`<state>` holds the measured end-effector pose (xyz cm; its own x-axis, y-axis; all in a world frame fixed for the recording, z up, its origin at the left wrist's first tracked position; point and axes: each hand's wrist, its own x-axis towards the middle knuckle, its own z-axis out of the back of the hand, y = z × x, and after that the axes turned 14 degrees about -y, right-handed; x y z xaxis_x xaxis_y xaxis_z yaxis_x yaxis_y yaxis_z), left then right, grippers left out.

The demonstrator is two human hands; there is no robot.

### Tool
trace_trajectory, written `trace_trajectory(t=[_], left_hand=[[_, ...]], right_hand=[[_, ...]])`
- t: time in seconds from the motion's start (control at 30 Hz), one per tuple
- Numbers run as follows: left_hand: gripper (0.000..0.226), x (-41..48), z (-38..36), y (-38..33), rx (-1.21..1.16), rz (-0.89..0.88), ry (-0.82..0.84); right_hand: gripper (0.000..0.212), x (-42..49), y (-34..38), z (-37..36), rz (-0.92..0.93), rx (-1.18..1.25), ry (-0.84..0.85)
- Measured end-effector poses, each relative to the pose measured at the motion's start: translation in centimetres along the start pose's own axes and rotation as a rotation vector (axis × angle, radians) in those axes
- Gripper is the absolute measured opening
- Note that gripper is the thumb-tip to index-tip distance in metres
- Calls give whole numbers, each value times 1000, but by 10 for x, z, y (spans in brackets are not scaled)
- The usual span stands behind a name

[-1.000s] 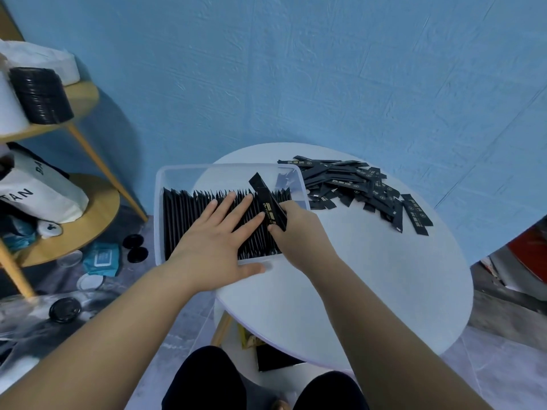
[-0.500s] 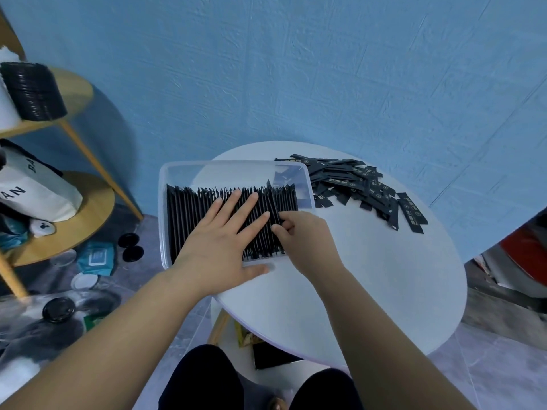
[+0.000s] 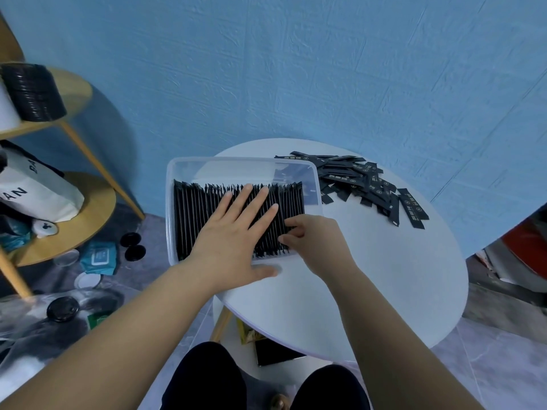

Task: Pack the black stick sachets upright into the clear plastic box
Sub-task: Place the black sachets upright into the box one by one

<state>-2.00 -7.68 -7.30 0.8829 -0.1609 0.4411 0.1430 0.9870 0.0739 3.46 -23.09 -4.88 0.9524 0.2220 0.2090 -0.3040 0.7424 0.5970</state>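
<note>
The clear plastic box (image 3: pixel 170 223) sits on the left side of the round white table (image 3: pixel 370 276), overhanging its edge. A dense row of black stick sachets (image 3: pixel 201 220) stands in its near half; the far half is bare. My left hand (image 3: pixel 233 232) lies flat on the row with straight fingers, thumb on the table by the box's near wall. My right hand (image 3: pixel 316 241) is at the row's right end, its thumb and curled forefinger pinching the last sachets there. A loose pile of black sachets (image 3: pixel 361 182) lies on the table right of the box.
A wooden two-tier shelf (image 3: pixel 85 208) stands at the left with a white bag (image 3: pixel 35 193) and a stack of black lids (image 3: pixel 34 91). Lids and packets litter the floor below it. The blue wall is close behind the table. My knees are under its near edge.
One second ago my right hand held a sachet tilted above the row's right end. That sachet now stands in the row, and the hand has dropped to the near right corner. My left hand has stayed flat.
</note>
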Motion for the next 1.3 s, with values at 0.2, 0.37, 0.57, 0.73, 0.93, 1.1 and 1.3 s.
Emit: trace_trajectory(t=[0.2,0.37,0.57,0.73,0.93,1.1,1.3], left_hand=[[98,9,1,-4,32,-13,34],[98,13,2,-5,21,-17,60],[96,18,0,-1,36,-33,75],[94,19,0,-3,42,-41,77],[97,16,-5,-1,11,-24,53],[94,17,-5,1,24,-21,77],[91,17,-8,10,-8,13,85]], right_hand=[[35,2,-2,2,-41,64,11],[36,6,-3,1,-59,67,32],[37,10,-4,0,-53,29,42],[35,12,-4,0,-54,11,47],[33,11,-3,0,-68,44,49],[27,11,-3,3,-59,112,29],[9,12,-9,18,-141,536,-137]])
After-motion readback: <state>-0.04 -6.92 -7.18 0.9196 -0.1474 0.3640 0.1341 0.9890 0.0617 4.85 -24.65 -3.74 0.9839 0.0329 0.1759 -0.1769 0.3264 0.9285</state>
